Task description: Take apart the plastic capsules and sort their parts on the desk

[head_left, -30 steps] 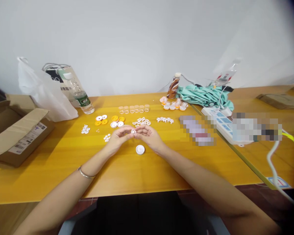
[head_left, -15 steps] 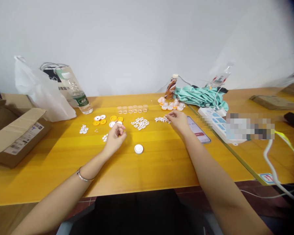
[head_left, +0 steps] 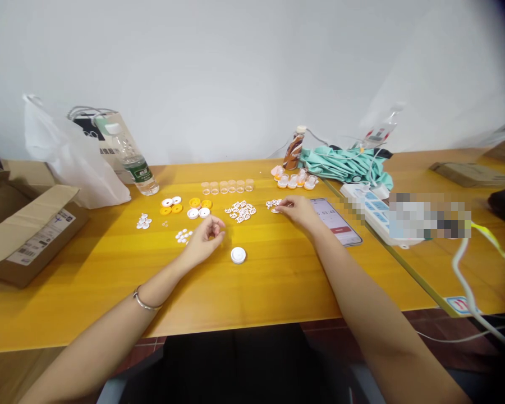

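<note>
My right hand (head_left: 298, 212) pinches a small white plastic part (head_left: 274, 210) at the edge of a little pile of similar white pieces (head_left: 272, 203). My left hand (head_left: 206, 238) hovers over the table, fingers loosely curled and thumb apart, with nothing visible in it. Just right of it, a round white cup-like part (head_left: 238, 255) rests on the table. Small white discs (head_left: 183, 235) lie left of that hand, partly behind it. Between the hands and farther back is a larger pile of openwork white pieces (head_left: 242, 211).
Behind stand a row of clear cups (head_left: 227, 187), yellow rings (head_left: 171, 210), white rings (head_left: 198, 213) and clear-and-orange assembled pieces (head_left: 294, 180). A phone (head_left: 336, 224) and power strip (head_left: 370, 210) lie right. A water bottle (head_left: 137, 168) and open carton (head_left: 33, 235) stand left.
My left hand has shifted right toward the white cup-like part, uncovering more discs and white rings. My right hand has moved slightly left and nearer me, pinching at the small pile.
</note>
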The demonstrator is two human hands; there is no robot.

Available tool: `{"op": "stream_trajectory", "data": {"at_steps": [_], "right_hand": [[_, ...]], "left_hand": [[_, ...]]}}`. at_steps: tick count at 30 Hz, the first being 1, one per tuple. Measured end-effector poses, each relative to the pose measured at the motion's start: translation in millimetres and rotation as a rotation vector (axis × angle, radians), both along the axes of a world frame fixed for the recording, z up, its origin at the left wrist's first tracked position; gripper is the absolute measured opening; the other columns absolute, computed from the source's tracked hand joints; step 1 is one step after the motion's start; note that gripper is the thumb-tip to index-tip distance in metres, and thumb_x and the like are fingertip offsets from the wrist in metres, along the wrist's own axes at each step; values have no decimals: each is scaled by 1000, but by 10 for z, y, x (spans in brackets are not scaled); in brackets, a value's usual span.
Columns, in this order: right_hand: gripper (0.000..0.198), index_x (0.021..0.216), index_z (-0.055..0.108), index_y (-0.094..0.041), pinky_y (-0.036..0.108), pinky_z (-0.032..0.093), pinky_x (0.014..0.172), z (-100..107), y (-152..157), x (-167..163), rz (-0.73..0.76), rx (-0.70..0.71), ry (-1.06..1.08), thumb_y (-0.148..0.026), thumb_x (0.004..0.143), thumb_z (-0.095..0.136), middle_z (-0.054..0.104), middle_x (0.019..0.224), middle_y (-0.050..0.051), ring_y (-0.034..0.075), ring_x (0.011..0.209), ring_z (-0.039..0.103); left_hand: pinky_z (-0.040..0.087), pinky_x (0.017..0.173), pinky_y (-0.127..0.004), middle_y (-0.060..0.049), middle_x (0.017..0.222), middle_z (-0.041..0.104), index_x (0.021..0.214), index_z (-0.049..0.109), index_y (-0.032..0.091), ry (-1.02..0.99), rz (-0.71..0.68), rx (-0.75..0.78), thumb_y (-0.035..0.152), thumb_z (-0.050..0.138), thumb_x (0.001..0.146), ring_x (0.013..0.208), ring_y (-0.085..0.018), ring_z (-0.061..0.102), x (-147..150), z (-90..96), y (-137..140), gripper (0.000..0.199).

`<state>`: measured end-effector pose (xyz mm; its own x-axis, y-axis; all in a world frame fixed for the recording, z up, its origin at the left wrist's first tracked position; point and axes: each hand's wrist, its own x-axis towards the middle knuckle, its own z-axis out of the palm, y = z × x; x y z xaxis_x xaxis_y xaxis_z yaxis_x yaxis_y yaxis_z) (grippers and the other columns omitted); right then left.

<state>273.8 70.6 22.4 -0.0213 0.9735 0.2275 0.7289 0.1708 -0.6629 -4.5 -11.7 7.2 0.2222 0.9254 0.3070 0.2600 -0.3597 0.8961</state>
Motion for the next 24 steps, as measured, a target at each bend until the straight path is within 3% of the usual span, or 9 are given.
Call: {"op": "stream_trajectory", "data": {"at_steps": [6,8,11,14,17,20,24], "right_hand": [[22,68,65,-14,25,36,56,87,-18,-40,-48,69,-2,-35,72,59,62,64,3,14,59,53],[27,69,64,-14,25,36,56,153,-68,-92,2,72,21,-39,75,57,61,64,2,13,59,51],[33,73,62,-15,24,36,55,223,-213,-223,297,-34,53,-48,74,57,58,64,0,12,59,50],[41,84,59,-17,25,40,59,214,-403,-394,638,-153,-13,-50,61,69,58,75,0,13,66,51],[50,91,56,-18,27,42,68,132,-572,-556,804,-153,-96,-46,55,76,57,87,3,16,77,52],[47,91,54,-19,30,41,74,21,-681,-677,846,-80,-146,-42,56,76,55,90,3,18,82,51],[36,87,51,-20,33,38,77,-108,-758,-768,760,18,-164,-38,63,71,54,88,2,18,83,50]], "left_hand": [[38,65,-21,4,69,44,88,50,18,81,-45,-8,19,53,78,64,-8,44,-5,4,-17,10],[40,71,-23,1,76,50,89,51,17,81,-68,-1,20,53,79,71,-10,49,-5,36,-39,11],[42,80,-28,-3,89,56,92,54,17,138,-138,26,25,53,81,83,-13,53,-12,110,-83,13],[42,78,-29,-5,93,58,94,58,18,285,-263,46,31,58,80,84,-14,53,-21,167,-125,19],[43,73,-27,-4,92,59,97,59,19,379,-365,53,34,64,75,83,-15,53,-16,179,-151,27],[42,71,-26,-3,91,59,97,59,19,419,-374,67,33,67,72,79,-14,52,-1,170,-159,30],[42,69,-25,-3,88,60,95,59,18,445,-354,67,30,66,72,76,-13,53,14,173,-160,27]]}}
